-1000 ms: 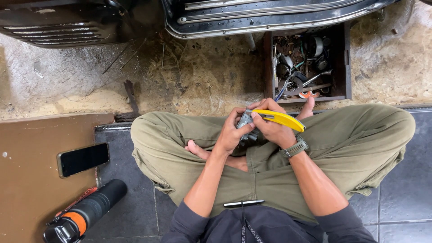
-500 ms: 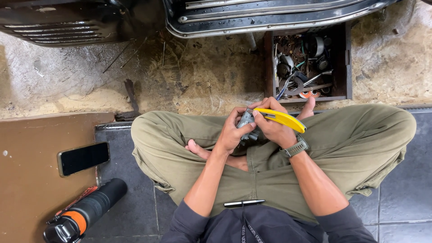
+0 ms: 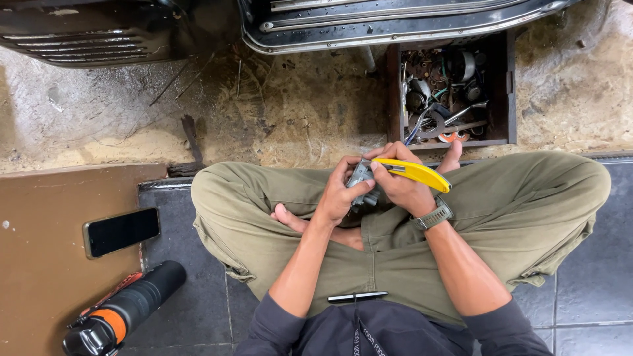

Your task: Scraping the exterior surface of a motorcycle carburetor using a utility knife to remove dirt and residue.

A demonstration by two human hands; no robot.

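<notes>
Head view only: we see a person sitting cross-legged in olive trousers, both hands raised together over the lap. Our left hand has its fingers curled tight around a small grey metal part, which sits just above the crossed ankles, between the two hands. Our right hand grips a yellow-handled utility knife, fingers closed around the handle, the blade end pressed against the grey part and the yellow handle pointing out to the right over the knee. A grey wristwatch sits on the right wrist.

Just beyond the knees stands a dark wooden box of mixed metal parts and tools, resting on rough, stained concrete ground under the chrome-trimmed edge of a dark vehicle body. To the left, well apart from the hands, a black phone lies face up on a brown board, and a black cylinder with an orange band lies on the dark floor tiles nearby.
</notes>
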